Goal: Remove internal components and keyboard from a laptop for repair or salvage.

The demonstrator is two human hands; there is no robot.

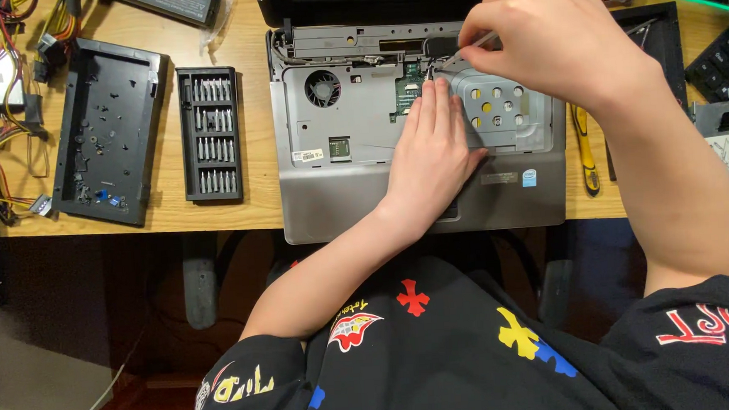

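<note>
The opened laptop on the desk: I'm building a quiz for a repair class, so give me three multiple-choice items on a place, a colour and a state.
1. Where is the bit set?
A. Left of the laptop
B. On the laptop
C. Right of the laptop

2. What colour is the pry tool right of the laptop?
A. Blue
B. Yellow
C. White

3. What is the left hand doing?
A. Gripping a tool
B. Lying flat on the laptop
C. Hanging off the desk

Answers:
1 A, it lies between the black tray and the laptop.
2 B, its handle is yellow.
3 B, fingers lie extended; the right hand holds the thin tool.
</note>
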